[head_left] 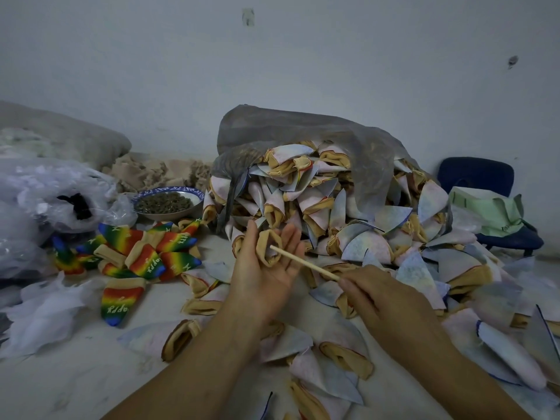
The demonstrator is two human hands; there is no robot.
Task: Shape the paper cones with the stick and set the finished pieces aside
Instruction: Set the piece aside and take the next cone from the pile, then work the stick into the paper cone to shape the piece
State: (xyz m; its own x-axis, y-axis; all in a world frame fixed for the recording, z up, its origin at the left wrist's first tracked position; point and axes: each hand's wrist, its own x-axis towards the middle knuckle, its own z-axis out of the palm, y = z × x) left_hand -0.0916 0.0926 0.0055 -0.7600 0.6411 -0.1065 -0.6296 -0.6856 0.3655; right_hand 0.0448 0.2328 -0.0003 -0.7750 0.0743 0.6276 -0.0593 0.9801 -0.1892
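Loose pale cones (288,344), soft-looking with folded tan mouths, lie scattered in front of the big heap (333,201) of the same. Just before the heap, the left hand (266,268) is raised with its palm showing, fingers fairly straight and close together, thumb upright. One cone (268,248) is nipped between thumb and fingers, its tan mouth open. The right hand (381,295), knuckles up, pinches the near end of a thin pale wooden stick (304,263), whose far tip sits in that mouth. Left of the heap lie rainbow cones (145,253) lettered "appy" in white. A crinkled grey plastic sack (303,131) drapes over the heap, and a blue-rimmed bowl (168,203) stands at its left edge.
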